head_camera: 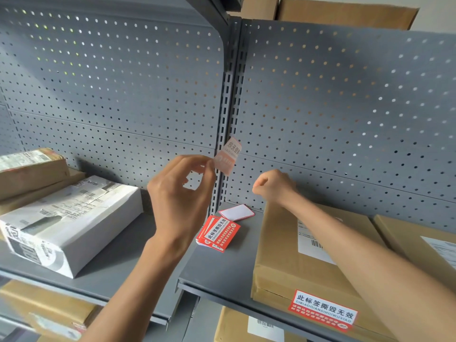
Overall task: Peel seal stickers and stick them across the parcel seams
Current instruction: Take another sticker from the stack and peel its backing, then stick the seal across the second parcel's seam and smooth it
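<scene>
Head view: the left hand pinches a peeled seal sticker between thumb and fingertips, holding it up in front of the grey pegboard at about the centre of the frame, its pale back toward the camera. The right hand, at three o'clock from the left, is curled into a loose fist; whether it holds anything I cannot tell.

Below the hands, at six o'clock, a stack of red seal stickers lies on the shelf, with an empty backing sheet just behind it. At five o'clock the brown parcel already carries one sticker over its near edge. The white parcel at nine o'clock shows no red seal, so it probably remains to be done.
</scene>
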A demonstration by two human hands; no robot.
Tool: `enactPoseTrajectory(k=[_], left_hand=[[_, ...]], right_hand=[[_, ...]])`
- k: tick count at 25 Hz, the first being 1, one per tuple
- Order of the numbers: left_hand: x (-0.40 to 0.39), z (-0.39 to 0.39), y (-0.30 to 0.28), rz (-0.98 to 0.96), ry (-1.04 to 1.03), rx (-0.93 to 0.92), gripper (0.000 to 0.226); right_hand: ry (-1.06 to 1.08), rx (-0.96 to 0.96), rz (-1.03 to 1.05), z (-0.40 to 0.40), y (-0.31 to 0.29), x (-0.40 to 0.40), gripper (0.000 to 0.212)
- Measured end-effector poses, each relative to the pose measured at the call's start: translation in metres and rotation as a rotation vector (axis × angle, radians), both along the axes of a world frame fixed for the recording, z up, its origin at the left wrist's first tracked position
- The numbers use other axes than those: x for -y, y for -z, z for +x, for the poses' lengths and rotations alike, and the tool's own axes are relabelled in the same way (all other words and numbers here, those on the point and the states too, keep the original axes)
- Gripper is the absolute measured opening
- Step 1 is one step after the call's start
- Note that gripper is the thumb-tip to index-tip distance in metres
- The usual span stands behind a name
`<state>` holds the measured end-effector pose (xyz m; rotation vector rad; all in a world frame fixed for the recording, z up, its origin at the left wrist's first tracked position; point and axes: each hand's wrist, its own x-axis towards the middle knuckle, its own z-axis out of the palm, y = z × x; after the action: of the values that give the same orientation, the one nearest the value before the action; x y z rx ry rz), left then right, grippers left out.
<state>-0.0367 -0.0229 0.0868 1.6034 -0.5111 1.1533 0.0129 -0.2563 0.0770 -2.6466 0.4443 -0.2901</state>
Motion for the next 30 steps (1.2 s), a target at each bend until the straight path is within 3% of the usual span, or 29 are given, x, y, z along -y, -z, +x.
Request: enactPoseTrajectory(k=[3, 6, 9, 12, 15, 19, 23, 30], left_hand=[[0.006, -0.001, -0.003, 0.011, 0.014, -0.012, 0.011], [0.017, -0.005, -0.004, 0.041, 0.019, 0.034, 0.010], [0.033, -0.009, -0.001, 0.109, 0.011, 0.146, 0.009], [0.051, -0.017, 0.003, 0.216, -0.025, 0.276, 0.011], [0.070, -0.031, 0.004, 0.301, -0.023, 0.383, 0.012], [0.091, -0.047, 0.004, 0.352, 0.013, 0.466, 0.008], [0.109, -0.062, 0.002, 0.361, 0.038, 0.487, 0.012], [0.127, -0.079, 0.001, 0.409, 0.133, 0.440, 0.014]], right_hand=[[-0.012, 0.104, 0.149, -0.032, -0.021, -0.001, 0.016], [-0.131, 0.216, 0.469, -0.081, -0.046, -0.009, 0.009], [-0.258, 0.337, 0.767, -0.125, -0.065, -0.019, 0.017], [-0.297, 0.381, 0.925, -0.155, -0.071, -0.021, 0.032], [-0.301, 0.400, 0.940, -0.177, -0.071, -0.017, 0.042], [-0.241, 0.479, 0.880, -0.197, -0.069, -0.009, 0.027], [-0.124, 0.578, 0.818, -0.214, -0.068, 0.003, 0.014], [0.037, 0.638, 0.796, -0.232, -0.070, 0.023, 0.011]])
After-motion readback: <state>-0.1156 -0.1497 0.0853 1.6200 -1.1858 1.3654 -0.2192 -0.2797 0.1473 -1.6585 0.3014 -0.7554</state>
